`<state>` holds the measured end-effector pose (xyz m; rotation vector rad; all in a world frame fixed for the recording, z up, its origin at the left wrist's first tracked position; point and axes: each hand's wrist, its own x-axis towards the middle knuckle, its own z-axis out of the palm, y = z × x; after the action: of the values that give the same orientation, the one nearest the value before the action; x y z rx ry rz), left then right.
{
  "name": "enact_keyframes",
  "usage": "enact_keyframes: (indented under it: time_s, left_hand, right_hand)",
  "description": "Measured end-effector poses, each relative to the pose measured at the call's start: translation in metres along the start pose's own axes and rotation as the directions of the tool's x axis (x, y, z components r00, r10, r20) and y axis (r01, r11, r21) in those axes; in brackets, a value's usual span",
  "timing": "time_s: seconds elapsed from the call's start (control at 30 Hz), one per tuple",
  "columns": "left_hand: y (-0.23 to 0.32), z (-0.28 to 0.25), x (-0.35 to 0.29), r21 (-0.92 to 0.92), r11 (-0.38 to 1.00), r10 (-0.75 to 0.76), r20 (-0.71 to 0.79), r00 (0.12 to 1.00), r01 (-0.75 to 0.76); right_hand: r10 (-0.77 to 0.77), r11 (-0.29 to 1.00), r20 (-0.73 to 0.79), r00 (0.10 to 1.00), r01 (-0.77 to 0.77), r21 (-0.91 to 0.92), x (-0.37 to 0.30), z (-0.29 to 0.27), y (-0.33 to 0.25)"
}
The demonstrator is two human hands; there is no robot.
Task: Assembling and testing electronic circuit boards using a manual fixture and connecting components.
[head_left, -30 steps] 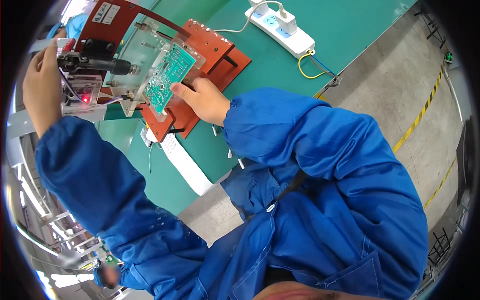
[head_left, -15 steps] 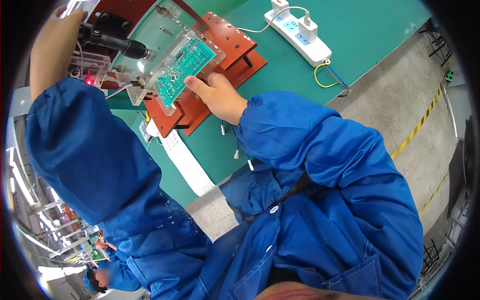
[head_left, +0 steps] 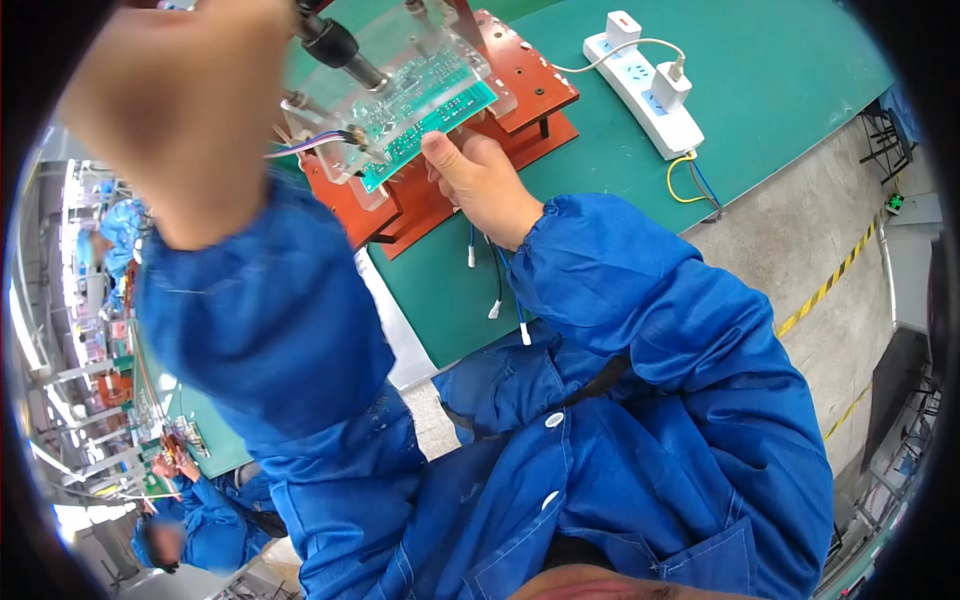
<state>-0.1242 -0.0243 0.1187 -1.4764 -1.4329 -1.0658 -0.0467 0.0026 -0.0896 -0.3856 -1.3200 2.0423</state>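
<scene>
A green circuit board point(head_left: 455, 105) lies in the test fixture beneath a clear plate point(head_left: 345, 92), which now covers much of it. A black-tipped clamp rod point(head_left: 335, 45) bears down toward that plate. My left hand point(head_left: 185, 110) is raised beside the clamp, large and smeared by motion, its fingers cut off at the top edge. My right hand point(head_left: 485, 185) is closed at the board's near edge, the thumb against the edge and the other fingers curled beside and below it. Coloured wires point(head_left: 315, 143) run to the clear plate's left side.
The fixture's red-brown base point(head_left: 540, 90) stands on a green tabletop point(head_left: 760, 70). A white power strip point(head_left: 645, 90) with plugs lies to the right. Loose leads with white connectors point(head_left: 525, 333) hang near my right sleeve. A co-worker in blue point(head_left: 215, 525) sits at lower left.
My left hand has swung right and toward me, and the clear plate has come down over the board. My right hand stays at the board's edge. The whole view has shifted somewhat.
</scene>
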Motion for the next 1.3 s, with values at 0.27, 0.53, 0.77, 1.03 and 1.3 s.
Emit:
enact_keyframes:
  time_s: [0.27, 0.53, 0.77, 1.03, 1.3]
  left_hand:
    - [0.001, -0.008, -0.055, -0.018, 0.991, 0.128, -0.103, 0.986, -0.130]
    - [-0.002, -0.126, -0.187, 0.081, 0.932, -0.359, 0.050, 0.932, 0.354]
    - [-0.032, -0.149, -0.265, 0.217, 0.418, -0.908, 0.139, 0.395, 0.882]
    - [-0.031, -0.167, -0.257, 0.161, 0.157, -0.907, 0.414, 0.077, 0.974]
    - [-0.038, -0.147, -0.264, -0.296, -0.122, -0.843, 0.534, 0.058, 0.947]
  right_hand:
    - [0.118, 0.993, 0.048, 0.992, -0.116, -0.033, -0.005, 0.000, -0.008]
    - [-0.155, 0.381, 0.311, 0.938, 0.347, -0.857, -0.063, -0.027, -0.074]
    - [-0.051, 0.552, 0.731, 0.681, 0.629, -0.548, -0.103, 0.053, -0.008]
    - [-0.016, 0.447, 0.682, 0.731, 0.616, -0.649, -0.090, 0.062, 0.021]
    - [-0.024, 0.418, 0.687, 0.726, 0.632, -0.653, -0.053, 0.083, 0.011]
